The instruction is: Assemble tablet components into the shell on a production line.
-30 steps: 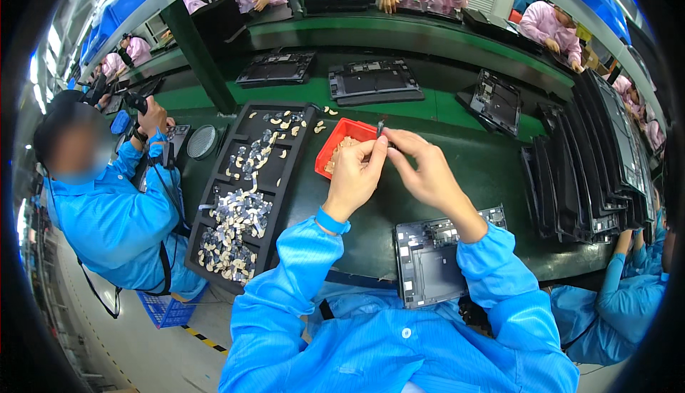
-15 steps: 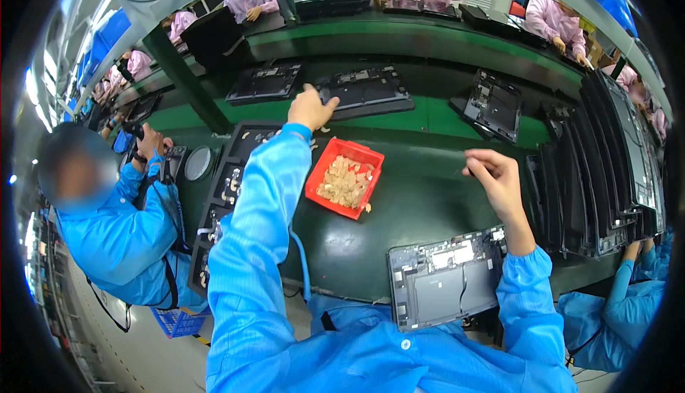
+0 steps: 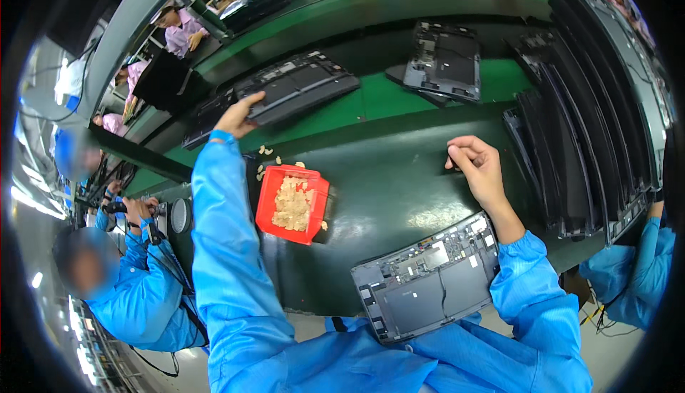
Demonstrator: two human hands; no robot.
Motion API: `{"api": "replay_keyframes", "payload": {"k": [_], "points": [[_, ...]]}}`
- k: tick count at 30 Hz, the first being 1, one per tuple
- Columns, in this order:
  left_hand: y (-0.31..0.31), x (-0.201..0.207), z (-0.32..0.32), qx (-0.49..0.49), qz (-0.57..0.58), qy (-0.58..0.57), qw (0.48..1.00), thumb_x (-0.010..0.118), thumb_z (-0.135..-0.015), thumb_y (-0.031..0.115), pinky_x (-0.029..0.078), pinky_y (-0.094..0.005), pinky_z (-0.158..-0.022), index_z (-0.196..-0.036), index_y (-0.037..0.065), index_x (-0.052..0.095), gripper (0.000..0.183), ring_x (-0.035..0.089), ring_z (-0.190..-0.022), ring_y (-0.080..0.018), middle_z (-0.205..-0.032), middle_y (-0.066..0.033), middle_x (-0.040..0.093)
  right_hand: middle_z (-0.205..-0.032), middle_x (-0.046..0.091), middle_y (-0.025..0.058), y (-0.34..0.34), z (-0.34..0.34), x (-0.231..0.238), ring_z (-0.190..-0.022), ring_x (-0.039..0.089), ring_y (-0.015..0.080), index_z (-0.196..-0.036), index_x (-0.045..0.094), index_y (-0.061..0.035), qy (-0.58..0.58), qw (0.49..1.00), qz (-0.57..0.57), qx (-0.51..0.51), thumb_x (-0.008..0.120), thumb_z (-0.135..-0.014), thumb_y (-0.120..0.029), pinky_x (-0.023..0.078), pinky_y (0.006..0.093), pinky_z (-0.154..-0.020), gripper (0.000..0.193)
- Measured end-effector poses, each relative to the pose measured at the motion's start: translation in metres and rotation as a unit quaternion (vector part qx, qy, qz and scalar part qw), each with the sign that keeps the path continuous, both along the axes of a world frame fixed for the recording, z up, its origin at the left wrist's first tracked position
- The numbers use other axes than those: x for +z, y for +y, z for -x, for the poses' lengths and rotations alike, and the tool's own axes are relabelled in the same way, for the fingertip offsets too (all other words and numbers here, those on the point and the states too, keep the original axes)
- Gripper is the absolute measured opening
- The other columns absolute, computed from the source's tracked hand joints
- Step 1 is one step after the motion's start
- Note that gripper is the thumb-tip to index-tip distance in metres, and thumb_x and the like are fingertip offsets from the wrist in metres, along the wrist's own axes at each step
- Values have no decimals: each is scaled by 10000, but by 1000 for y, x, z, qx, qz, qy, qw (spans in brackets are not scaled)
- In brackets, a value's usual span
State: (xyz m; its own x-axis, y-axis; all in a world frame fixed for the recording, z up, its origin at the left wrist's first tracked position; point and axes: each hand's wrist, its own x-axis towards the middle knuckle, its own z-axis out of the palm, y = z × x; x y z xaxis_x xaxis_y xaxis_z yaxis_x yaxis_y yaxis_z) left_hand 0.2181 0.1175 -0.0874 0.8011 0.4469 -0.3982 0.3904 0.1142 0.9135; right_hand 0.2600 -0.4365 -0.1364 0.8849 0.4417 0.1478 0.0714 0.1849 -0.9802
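Observation:
My left hand (image 3: 239,116) reaches far left to an opened laptop base (image 3: 303,93) on the green strip, closed on its left end; the fingers beneath are partly hidden. Above the dark green bench, my right hand (image 3: 479,167) is pinched, and a small dark thing at its fingertips is too little to name. Below that hand, another opened laptop base (image 3: 414,300) rests tilted at the bench's near edge against my body, its circuit board and dark battery showing. Between my arms stands a red bin (image 3: 266,204) holding many small tan pieces (image 3: 292,207).
Several dark laptop parts (image 3: 571,143) stand upright in a row at right. Another opened base (image 3: 446,61) lies at the far middle. Loose tan scraps (image 3: 266,150) lie beside the bin. A co-worker in blue (image 3: 143,307) is at left; another blue sleeve (image 3: 649,250) shows at right.
The view has swung, so the bin and the far bases appear shifted left. My left hand now overlaps the far base's end more. My right hand keeps its pinch above the bench.

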Motion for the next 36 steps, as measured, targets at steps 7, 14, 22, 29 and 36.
{"api": "replay_keyframes", "payload": {"k": [7, 14, 22, 29, 36], "points": [[-146, 75, 50, -84, -52, -12, 995, 717, -950, 344, 558, -341, -846, -1156, -29, 675, 428, 701, -958, -172, -1045, -105, 729, -802, 702, 26, -26, 14, 57, -722, 631, 58, -1092, 715, 41, -47, 998, -27, -45, 687, -970, -71, 477, 203, -689, 168], [-262, 49, 56, -263, -146, 48, 953, 735, -943, 376, 533, -274, -791, -1084, -75, 718, 473, 668, -886, -115, -998, -90, 744, -768, 713, 29, -32, 9, 54, -691, 632, 54, -1018, 704, 39, -15, 996, 11, -89, 717, -957, -125, 467, 202, -656, 175], [-281, 62, 32, -348, -521, 47, 778, 804, -846, 370, 545, -352, -577, -668, -6, 710, 426, 695, -588, -263, -596, -92, 679, -689, 722, 45, -39, -2, 25, -531, 560, 21, -960, 724, 34, -3, 979, 124, -163, 739, -934, -171, 375, 200, -443, 207], [-325, 12, -31, -442, -547, -331, 629, 808, -794, 427, 542, -409, -836, -1241, 106, 657, 571, 653, -1045, -352, -1211, -201, 646, -701, 739, 85, -26, -1, 30, -554, 605, 52, -930, 721, 52, 52, 963, 187, -188, 732, -930, -140, 431, 201, -519, 192], [-333, 8, -12, -470, -614, -241, 587, 764, -780, 556, 554, -398, -764, -1363, 273, 605, 666, 631, -929, -302, -1177, -143, 597, -695, 740, 90, -10, -29, 42, -620, 665, 63, -931, 723, 67, -10, 968, 213, -134, 732, -923, -132, 473, 210, -574, 199]]}}
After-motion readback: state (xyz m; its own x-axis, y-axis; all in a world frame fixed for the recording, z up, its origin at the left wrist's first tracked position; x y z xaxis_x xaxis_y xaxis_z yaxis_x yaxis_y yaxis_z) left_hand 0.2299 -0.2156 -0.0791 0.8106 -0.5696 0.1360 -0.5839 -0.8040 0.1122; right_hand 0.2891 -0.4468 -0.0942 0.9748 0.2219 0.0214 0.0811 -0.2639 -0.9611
